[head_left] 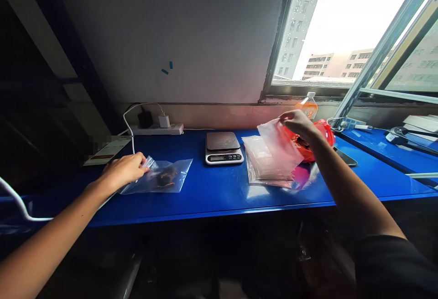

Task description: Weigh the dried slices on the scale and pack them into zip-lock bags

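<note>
By stacked bags (255, 164), the nearly closed right hand (297, 123) pinches one bag (281, 148).

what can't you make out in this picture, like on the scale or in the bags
Head view: readout on the scale; digits too small to read.
Head view: dark contents of the zip bag at the left hand; blurred by the film.
Head view: red bag; partly covered by the right hand and forearm.
Head view: orange bottle; base hidden behind the right hand.

Gap left of scale (224, 142), bag stack (257, 164) blocking right
</note>
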A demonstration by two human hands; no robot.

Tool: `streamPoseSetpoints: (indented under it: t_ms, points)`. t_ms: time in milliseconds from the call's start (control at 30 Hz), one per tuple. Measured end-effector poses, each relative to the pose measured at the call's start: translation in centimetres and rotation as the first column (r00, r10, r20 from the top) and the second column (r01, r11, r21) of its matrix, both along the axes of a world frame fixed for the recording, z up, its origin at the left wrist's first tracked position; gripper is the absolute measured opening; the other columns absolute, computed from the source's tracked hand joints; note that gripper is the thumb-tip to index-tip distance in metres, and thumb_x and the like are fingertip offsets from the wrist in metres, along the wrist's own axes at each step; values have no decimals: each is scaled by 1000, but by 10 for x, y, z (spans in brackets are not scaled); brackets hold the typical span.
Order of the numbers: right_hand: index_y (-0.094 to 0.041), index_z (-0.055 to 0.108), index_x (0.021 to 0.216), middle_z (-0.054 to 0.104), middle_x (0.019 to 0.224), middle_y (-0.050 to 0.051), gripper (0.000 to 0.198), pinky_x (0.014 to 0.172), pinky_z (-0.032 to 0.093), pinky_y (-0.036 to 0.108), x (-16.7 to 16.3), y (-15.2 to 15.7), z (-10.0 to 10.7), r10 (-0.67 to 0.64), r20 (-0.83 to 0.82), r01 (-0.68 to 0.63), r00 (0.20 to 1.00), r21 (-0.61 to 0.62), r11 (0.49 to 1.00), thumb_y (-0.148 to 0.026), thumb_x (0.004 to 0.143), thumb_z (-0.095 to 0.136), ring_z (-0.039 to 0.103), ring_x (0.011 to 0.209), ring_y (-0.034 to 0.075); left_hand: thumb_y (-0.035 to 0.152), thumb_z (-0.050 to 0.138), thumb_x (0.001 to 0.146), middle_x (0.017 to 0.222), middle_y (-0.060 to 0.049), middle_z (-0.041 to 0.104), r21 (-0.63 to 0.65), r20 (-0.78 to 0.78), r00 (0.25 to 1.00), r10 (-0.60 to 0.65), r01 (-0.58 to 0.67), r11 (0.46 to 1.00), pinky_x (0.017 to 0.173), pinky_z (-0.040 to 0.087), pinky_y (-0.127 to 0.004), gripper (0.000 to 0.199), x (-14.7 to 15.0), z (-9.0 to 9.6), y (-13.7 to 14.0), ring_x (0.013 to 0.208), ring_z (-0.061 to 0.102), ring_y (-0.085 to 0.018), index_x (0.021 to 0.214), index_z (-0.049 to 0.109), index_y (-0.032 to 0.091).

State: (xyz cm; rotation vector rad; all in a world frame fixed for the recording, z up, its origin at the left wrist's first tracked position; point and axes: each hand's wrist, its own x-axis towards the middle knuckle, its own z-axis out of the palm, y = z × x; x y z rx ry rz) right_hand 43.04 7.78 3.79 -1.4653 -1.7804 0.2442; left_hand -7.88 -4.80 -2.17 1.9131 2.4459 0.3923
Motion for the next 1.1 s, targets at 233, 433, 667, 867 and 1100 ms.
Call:
streamPoseSetpoints:
  t_ms: [233, 433, 667, 867, 1100]
  points:
    - [-13, 70, 65, 61, 56, 3, 16, 56, 43, 22, -29, 32, -33, -48, 272, 74, 961, -87, 993, -12, 62, 55, 53, 56, 12, 38, 52, 80, 97, -4, 71, 187, 27, 990, -135, 128, 974, 79, 46, -31, 20, 48, 29, 33, 93, 65, -23, 93, 60, 25]
    - [-11, 73, 70, 68, 67, 12, 20, 64, 44, 25, -39, 36, -59, -79, 331, 122, 940, -111, 986, -8, 66, 53, 63, 67, 18, 42, 60, 78, 87, -2, 71, 494, 181, 852, -491, 353, 795, 87, 48, -31, 23, 102, 49, 46, 89, 67, -21, 91, 61, 23]
    - [-9, 71, 98, 69, 99, 19, 30, 80, 45, 30, -47, 16, -51, -109, 282, 114, 953, 0, 993, -7, 76, 50, 64, 91, 23, 39, 66, 81, 83, -1, 68, 532, 138, 682, -718, 561, 635, 74, 49, -29, 21, 162, 33, 50, 78, 65, -17, 85, 57, 20]
    - [-17, 59, 103, 54, 66, -3, 27, 55, 38, 23, -113, -46, -49, 461, -259, -488, 849, -48, 872, -38, 89, 50, 48, 58, 11, 34, 66, 87, 85, -1, 67, 558, 21, 575, -818, 672, 487, 74, 51, -28, 16, 178, 11, 45, 77, 65, -15, 87, 61, 19]
    - [-20, 52, 92, 51, 63, -7, 24, 56, 34, 23, -131, -76, -53, 586, -589, -783, 556, -136, 606, -35, 77, 63, 45, 60, 10, 22, 65, 88, 91, -3, 67, 539, -124, 483, -867, 766, 350, 83, 51, -30, 4, 181, -1, 33, 92, 60, -17, 86, 63, 20]
